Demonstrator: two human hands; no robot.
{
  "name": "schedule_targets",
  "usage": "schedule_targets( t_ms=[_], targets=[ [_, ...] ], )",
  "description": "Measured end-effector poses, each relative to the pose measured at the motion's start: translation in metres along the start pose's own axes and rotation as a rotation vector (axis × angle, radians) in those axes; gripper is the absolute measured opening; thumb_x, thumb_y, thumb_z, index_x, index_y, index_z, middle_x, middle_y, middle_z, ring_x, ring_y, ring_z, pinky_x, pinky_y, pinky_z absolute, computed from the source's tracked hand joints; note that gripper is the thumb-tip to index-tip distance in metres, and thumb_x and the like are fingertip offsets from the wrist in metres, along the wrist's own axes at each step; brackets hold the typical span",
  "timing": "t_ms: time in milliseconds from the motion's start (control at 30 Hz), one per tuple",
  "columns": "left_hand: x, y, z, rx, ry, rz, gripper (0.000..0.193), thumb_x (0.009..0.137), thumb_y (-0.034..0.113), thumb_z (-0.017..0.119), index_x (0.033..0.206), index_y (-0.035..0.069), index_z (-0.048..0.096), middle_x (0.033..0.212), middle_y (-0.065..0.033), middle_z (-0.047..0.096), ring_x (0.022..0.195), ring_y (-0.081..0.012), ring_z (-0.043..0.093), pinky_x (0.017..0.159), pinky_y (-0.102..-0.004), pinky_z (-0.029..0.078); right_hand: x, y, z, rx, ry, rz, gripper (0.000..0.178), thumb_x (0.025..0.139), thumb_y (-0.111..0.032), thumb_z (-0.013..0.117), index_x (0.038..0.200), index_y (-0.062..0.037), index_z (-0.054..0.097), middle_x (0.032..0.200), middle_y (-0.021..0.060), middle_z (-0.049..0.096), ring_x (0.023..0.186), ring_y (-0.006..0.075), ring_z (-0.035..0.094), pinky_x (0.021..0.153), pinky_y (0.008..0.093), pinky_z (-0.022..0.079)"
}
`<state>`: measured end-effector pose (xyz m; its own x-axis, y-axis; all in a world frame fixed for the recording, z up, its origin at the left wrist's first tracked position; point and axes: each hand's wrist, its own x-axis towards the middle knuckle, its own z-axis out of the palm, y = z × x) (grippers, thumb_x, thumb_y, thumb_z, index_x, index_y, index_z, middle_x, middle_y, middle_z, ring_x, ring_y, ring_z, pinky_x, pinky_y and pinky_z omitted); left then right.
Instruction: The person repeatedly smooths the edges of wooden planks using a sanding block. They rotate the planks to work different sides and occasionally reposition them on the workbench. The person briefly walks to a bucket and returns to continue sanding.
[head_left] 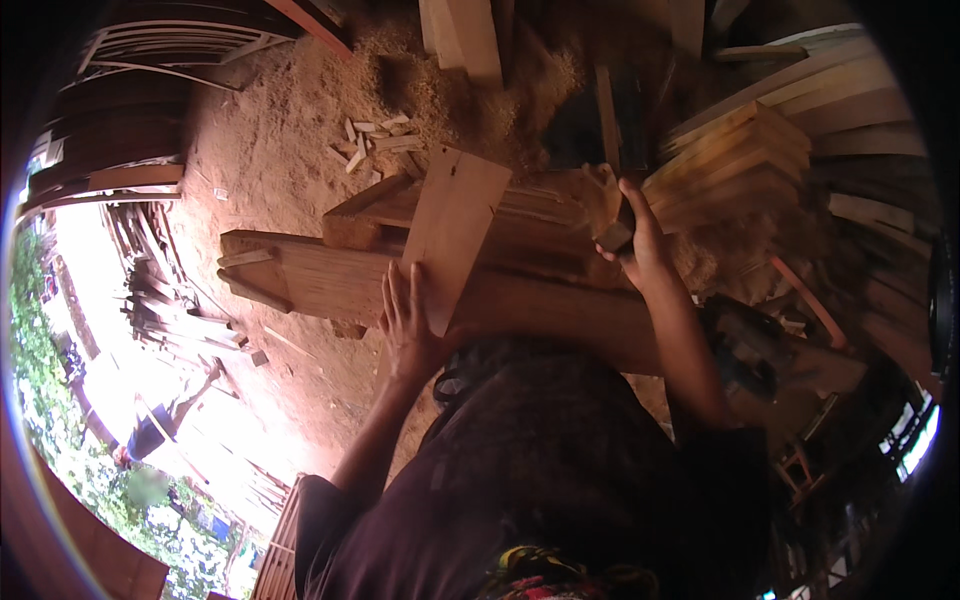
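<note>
My left hand (405, 325) lies with its fingers stretched out along the left edge of a flat, light wooden board (460, 205). That board rests slantwise across a thick wooden beam (340, 280) in front of me. To the right, my right hand (643, 240) is raised beside the beam, its fingers wrapped round a small block-like wooden tool (603, 200) with a dark side. Blur and shadow hide the tool's exact kind. It is apart from the board.
Sawdust (430, 100) and small wood offcuts (375, 140) cover ground beyond the beam. Stacked yellowish timber (740, 150) stands at the right, near an orange-red bar (808, 300). At the left, more wood pieces (170, 300) lie by a bright outdoor opening, where another person (150, 430) shows.
</note>
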<state>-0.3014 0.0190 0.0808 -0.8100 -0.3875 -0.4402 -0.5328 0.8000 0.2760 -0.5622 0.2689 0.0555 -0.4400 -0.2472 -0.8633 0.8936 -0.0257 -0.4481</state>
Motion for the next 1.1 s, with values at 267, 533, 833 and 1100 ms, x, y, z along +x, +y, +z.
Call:
schedule_targets(
  t_ms=[267,533,833,1100],
  targets=[
    [0.009,-0.015,-0.001,-0.291,-0.12,0.113,0.12,0.074,0.04,0.088,0.166,0.011,0.017,0.168,-0.0257,0.019,0.153,-0.0435,0.024,0.119,-0.0609,0.025,-0.035,0.035,0.011,0.016,-0.027,-0.153,0.052,0.099,-0.052,0.062,0.125,-0.0088,0.052,0.09,0.0083,0.066,0.059,0.0167,0.064,0.042,0.0278,0.047],
    [-0.005,0.002,0.033,-0.449,-0.044,0.149,0.086,0.082,0.026,0.079,0.153,0.001,0.039,0.135,-0.0274,0.061,0.127,-0.0396,0.06,0.101,-0.0509,0.05,-0.052,0.035,0.064,0.141,-0.253,-0.143,0.045,0.101,-0.049,0.062,0.118,-0.0078,0.054,0.083,0.0115,0.067,0.057,0.0203,0.066,0.039,0.0281,0.045],
    [0.015,0.02,0.008,-0.483,-0.144,-0.045,0.066,0.085,0.024,0.073,0.141,0.003,0.047,0.109,-0.0295,0.069,0.105,-0.0478,0.068,0.086,-0.053,0.055,-0.052,-0.043,0.098,-0.009,-0.195,0.106,0.052,0.096,-0.057,0.064,0.121,-0.0119,0.054,0.089,0.0091,0.064,0.063,0.0201,0.066,0.039,0.0243,0.039],
    [0.013,0.018,0.018,-0.494,-0.102,0.086,0.068,0.084,0.016,0.07,0.147,0.006,0.045,0.135,-0.0223,0.061,0.12,-0.0444,0.061,0.096,-0.0524,0.051,-0.049,-0.073,0.127,-0.191,-0.142,0.32,0.053,0.095,-0.059,0.062,0.129,-0.0194,0.049,0.093,0.0073,0.063,0.064,0.0186,0.064,0.038,0.0216,0.034]
  ],
)
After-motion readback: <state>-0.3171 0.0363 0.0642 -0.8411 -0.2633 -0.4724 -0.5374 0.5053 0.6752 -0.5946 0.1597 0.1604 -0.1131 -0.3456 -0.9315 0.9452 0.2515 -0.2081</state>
